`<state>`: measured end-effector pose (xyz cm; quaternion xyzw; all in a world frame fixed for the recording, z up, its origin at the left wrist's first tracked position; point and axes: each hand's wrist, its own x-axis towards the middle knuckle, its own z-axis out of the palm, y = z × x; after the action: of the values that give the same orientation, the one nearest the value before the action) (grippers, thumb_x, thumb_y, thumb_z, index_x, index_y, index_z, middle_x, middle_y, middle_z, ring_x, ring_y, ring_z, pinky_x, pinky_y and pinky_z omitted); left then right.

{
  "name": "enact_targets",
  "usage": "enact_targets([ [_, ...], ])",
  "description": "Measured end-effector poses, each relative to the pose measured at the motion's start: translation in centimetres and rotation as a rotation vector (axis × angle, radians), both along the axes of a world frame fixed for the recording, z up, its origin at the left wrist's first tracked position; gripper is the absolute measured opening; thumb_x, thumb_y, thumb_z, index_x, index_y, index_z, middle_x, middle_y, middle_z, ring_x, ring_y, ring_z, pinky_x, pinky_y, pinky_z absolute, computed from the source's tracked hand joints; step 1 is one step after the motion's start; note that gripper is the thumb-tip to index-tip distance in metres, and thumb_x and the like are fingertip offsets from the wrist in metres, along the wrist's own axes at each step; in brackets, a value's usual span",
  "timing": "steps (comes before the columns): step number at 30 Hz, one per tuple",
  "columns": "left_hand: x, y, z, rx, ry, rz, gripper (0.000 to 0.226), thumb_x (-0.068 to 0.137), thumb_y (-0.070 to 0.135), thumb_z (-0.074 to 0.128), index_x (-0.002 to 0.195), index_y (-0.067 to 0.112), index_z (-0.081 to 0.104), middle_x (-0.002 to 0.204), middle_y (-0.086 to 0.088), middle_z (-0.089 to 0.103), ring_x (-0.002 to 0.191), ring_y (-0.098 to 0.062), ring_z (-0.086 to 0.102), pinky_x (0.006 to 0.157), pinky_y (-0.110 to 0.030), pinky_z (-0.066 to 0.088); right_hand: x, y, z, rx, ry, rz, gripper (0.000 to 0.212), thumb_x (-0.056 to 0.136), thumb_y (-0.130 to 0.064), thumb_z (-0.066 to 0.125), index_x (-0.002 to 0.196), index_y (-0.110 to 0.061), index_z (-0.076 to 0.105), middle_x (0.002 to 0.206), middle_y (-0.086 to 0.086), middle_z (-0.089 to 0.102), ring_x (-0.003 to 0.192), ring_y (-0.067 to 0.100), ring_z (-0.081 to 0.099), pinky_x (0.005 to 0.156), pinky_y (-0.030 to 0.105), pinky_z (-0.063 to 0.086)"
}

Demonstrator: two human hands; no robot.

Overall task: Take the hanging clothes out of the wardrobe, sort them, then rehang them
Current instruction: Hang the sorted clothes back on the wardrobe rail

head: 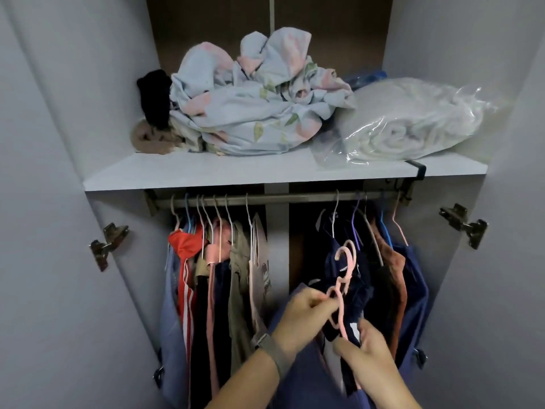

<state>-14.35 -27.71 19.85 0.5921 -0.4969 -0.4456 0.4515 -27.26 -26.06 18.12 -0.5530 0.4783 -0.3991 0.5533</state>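
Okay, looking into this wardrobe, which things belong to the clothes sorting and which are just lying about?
Job: pink hangers gripped by left hand and right hand; hanging clothes; rail.
Lying about: floral bedding, bagged blanket, black cloth, all on shelf.

The pink hangers (343, 290) my fingers (321, 302) pinch look like smooth, faintly glossy plastic. The garment (351, 293) on them is dark, matt cloth. The rail (295, 198) above looks like dull brushed metal, and the door hinges (107, 243) are shiny metal. The shelf (206, 172) is a smooth, matt white board. On it lie a crumpled floral cotton-like sheet (253, 107) and a glossy, crinkled clear plastic bag (413, 122) around soft white cloth.
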Motion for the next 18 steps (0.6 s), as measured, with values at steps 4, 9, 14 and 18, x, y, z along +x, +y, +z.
enact_targets([
  [4,1.0,-2.8,0.0,-0.055,-0.117,-0.052,0.021,0.088,0.016,0.057,0.074,0.029,0.052,0.060,0.019,0.057,0.062,0.006,0.052,0.067,-0.017,0.041,2.8,-5.6,-0.4,0.043,-0.052,0.096,0.073,0.053,-0.013,0.070,0.117,0.015,0.048,0.107,0.025,0.064,0.083,0.018,0.062,0.059,0.017,0.050],
  [9,5.2,-6.7,0.4,-0.103,-0.089,0.160,0.023,0.091,0.002,0.049,0.085,0.024,0.054,0.081,0.003,0.056,0.075,-0.008,0.054,0.079,-0.028,0.049,5.8,-10.3,0.7,-0.030,0.024,0.184,0.010,0.077,0.001,0.068,0.079,-0.007,0.062,0.067,0.003,0.070,0.069,0.009,0.065,0.060,0.019,0.048],
  [14,11.1,-10.7,0.9,-0.045,0.061,0.307,0.017,0.097,0.002,0.040,0.101,0.011,0.054,0.098,-0.007,0.056,0.076,-0.013,0.058,0.054,-0.021,0.054,7.7,-13.8,1.2,-0.021,0.009,0.194,0.020,0.083,-0.011,0.063,0.069,-0.008,0.050,0.065,0.004,0.055,0.065,0.016,0.054,0.063,0.029,0.038],
  [18,13.7,-16.3,2.2,-0.030,0.046,0.306,0.027,0.096,-0.003,0.036,0.087,0.017,0.051,0.074,-0.003,0.047,0.053,-0.004,0.050,0.039,-0.014,0.043,8.6,-16.8,1.1,-0.048,0.079,0.128,0.030,0.083,-0.006,0.063,0.065,-0.012,0.040,0.054,-0.003,0.037,0.053,0.010,0.038,0.057,0.029,0.030],
])
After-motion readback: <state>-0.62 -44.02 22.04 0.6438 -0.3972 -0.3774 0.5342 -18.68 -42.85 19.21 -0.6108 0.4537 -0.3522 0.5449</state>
